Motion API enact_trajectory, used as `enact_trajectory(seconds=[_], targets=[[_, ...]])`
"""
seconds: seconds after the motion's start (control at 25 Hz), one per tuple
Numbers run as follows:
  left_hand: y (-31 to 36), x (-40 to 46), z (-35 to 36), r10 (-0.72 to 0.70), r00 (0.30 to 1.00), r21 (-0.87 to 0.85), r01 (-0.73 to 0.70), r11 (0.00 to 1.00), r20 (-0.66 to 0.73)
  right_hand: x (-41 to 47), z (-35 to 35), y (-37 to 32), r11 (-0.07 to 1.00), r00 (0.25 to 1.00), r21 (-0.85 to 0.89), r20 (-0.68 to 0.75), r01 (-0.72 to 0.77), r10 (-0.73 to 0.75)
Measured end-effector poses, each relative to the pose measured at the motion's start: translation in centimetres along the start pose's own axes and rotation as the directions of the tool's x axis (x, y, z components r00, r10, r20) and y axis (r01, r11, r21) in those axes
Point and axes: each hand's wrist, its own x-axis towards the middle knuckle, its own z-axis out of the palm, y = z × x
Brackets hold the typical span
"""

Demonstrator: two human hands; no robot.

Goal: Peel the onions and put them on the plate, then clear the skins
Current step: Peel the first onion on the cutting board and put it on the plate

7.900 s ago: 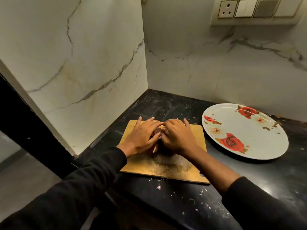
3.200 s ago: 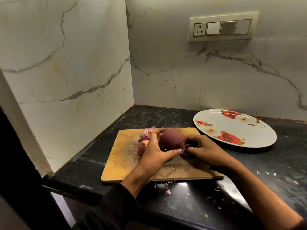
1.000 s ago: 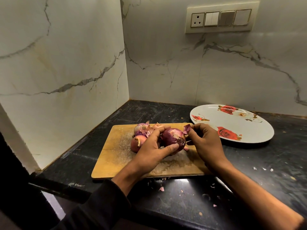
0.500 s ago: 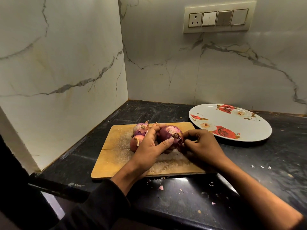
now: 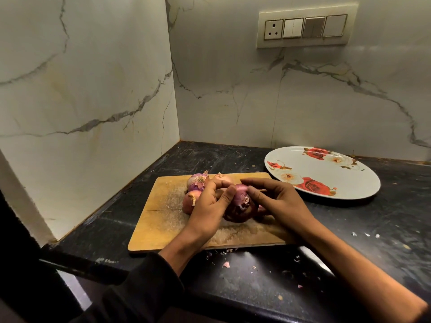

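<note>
- A corner of pale, grey-veined marble walls [image 5: 98, 94] closes in a black stone counter [image 5: 363, 231], its polished top speckled and scuffed; a cream switch panel [image 5: 306, 27] sits high on the back wall at about 1 o'clock.
- A flat rectangular wooden board [image 5: 163, 220], tan and scored pale with wear, lies at the middle of the counter, its near edge close to the counter's front lip.
- Small flakes of skin [image 5: 225, 264] dot the counter just in front of the board, at 6 o'clock from it.
- The round white plate [image 5: 345, 183], glossy and printed with red roses, rests on the counter at 2 o'clock from the board, its rim just beside the board's far right corner; open counter stretches to the right of it.
- Three onions [image 5: 197, 183] with papery pink-purple skin huddle at the board's far side, at 10 o'clock from the hands.
- The left hand [image 5: 208, 207] grips a dark red onion [image 5: 238, 208] over the board, fingers curled round its far side, thumb across the near side.
- The right hand [image 5: 275, 201] meets that onion from 3 o'clock, fingers bent and pressed together against its top; whether they pinch skin cannot be told.
</note>
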Motion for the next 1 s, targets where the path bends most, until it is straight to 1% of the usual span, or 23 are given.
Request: enact_trajectory(seconds=[0.08, 0.16, 0.28, 0.36, 0.48, 0.6, 0.72, 0.8, 1.0], targets=[[0.0, 0.0, 0.0, 0.006, 1.000, -0.010, -0.006, 1.000, 0.010, 0.0, 0.5, 0.1, 0.996, 0.996, 0.073, -0.065, -0.055, 0.060], [-0.1, 0.0, 0.0, 0.014, 0.998, -0.024, -0.013, 1.000, 0.062, 0.3, 0.4, 0.2, 0.990, 0.990, 0.120, -0.113, -0.072, 0.086], [-0.4, 0.2, -0.2, 0.039, 0.995, 0.047, -0.043, 0.998, 0.089, 0.5, 0.3, 0.3, 0.988, 0.988, 0.139, -0.127, -0.065, 0.083], [-0.5, 0.2, -0.2, 0.052, 0.996, 0.027, -0.054, 0.998, 0.075, 0.4, 0.3, 0.3, 0.997, 0.988, 0.072, -0.151, -0.009, 0.019], [-0.4, 0.2, 0.0, 0.043, 0.997, -0.047, -0.040, 0.998, 0.068, 0.4, 0.0, 0.3, 0.990, 0.974, -0.078, -0.189, 0.115, -0.128], [-0.2, 0.2, 0.0, 0.011, 0.998, -0.118, -0.004, 0.993, 0.063, 0.4, -0.3, 0.4, 0.932, 0.939, -0.282, -0.187, 0.229, -0.288], [0.0, 0.1, 0.0, -0.027, 0.997, -0.133, 0.036, 0.990, 0.070, 0.2, -0.3, 0.2, 0.868, 0.902, -0.394, -0.176, 0.301, -0.393], [0.2, 0.0, -0.1, -0.042, 0.997, -0.122, 0.050, 0.991, 0.064, 0.2, -0.3, 0.0, 0.850, 0.896, -0.422, -0.162, 0.315, -0.413], [0.1, 0.2, -0.2, -0.060, 0.997, -0.134, 0.066, 0.989, 0.050, 0.1, -0.9, -0.6, 0.851, 0.926, -0.438, -0.094, 0.290, -0.364]])
